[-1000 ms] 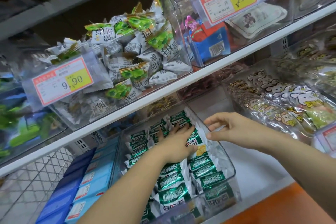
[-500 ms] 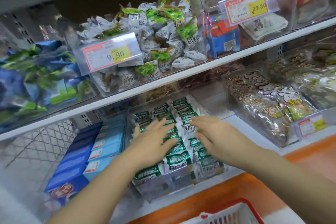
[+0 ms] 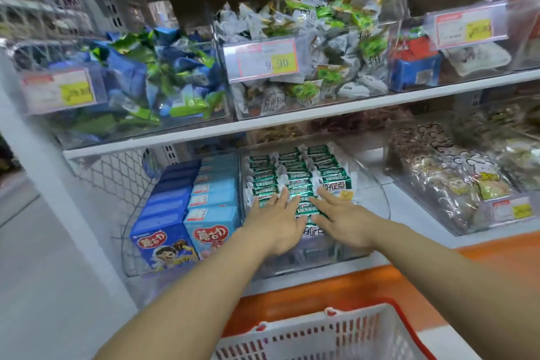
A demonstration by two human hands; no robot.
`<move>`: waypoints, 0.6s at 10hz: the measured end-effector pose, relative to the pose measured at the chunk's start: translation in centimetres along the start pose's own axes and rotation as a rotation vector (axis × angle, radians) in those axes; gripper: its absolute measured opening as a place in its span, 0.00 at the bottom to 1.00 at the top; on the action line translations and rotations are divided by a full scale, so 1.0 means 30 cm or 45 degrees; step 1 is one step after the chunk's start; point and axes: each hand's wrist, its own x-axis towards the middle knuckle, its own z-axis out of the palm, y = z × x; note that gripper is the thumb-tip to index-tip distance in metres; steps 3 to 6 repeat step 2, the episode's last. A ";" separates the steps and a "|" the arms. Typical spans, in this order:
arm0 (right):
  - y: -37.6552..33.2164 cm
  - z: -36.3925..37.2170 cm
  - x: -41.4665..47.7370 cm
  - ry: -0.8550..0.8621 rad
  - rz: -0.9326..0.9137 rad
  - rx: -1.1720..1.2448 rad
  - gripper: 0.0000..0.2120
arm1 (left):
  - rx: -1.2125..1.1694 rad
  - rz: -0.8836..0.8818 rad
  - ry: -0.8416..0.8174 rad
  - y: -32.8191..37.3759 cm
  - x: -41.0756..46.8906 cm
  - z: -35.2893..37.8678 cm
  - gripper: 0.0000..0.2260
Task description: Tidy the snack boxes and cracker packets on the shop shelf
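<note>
Grip: our left hand [image 3: 277, 223] and right hand [image 3: 343, 219] lay flat, palms down, fingers straight and a little spread, pinching nothing.
Contact: both palms rested on the green packets [image 3: 295, 172] near the front of the clear bin [image 3: 377, 199].
Place: the bin sat on the lower shelf [image 3: 415, 213], with the blue boxes [image 3: 210, 199] just beside it on the left.
Change, hands: half a second before, our hands lay further apart on the packets; now they nearly met. A second before, our right hand was off the packets, at the bin's right wall.
Change, view: we had drawn back, so more of the red-rimmed basket [image 3: 321, 333] showed below.
Hidden: our hands covered the front packets, and the bin's front wall was blurred behind our wrists.
Cut off: the bottom edge cropped the basket and both forearms.
Hard to read: only "9.90" came through on the middle price tag [image 3: 267, 60]; the other tags were smeared.
Packets, lie: three rows ran front to back, overlapping; each packet's long axis lay across the bin, left to right.
Boxes, lie: two rows ran front to back, upright, printed faces towards us.
</note>
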 end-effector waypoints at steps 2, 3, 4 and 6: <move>-0.043 -0.054 -0.101 0.231 -0.029 0.166 0.26 | -0.068 0.013 0.631 -0.034 -0.126 0.003 0.20; -0.043 -0.054 -0.101 0.231 -0.029 0.166 0.26 | -0.068 0.013 0.631 -0.034 -0.126 0.003 0.20; -0.043 -0.054 -0.101 0.231 -0.029 0.166 0.26 | -0.068 0.013 0.631 -0.034 -0.126 0.003 0.20; -0.043 -0.054 -0.101 0.231 -0.029 0.166 0.26 | -0.068 0.013 0.631 -0.034 -0.126 0.003 0.20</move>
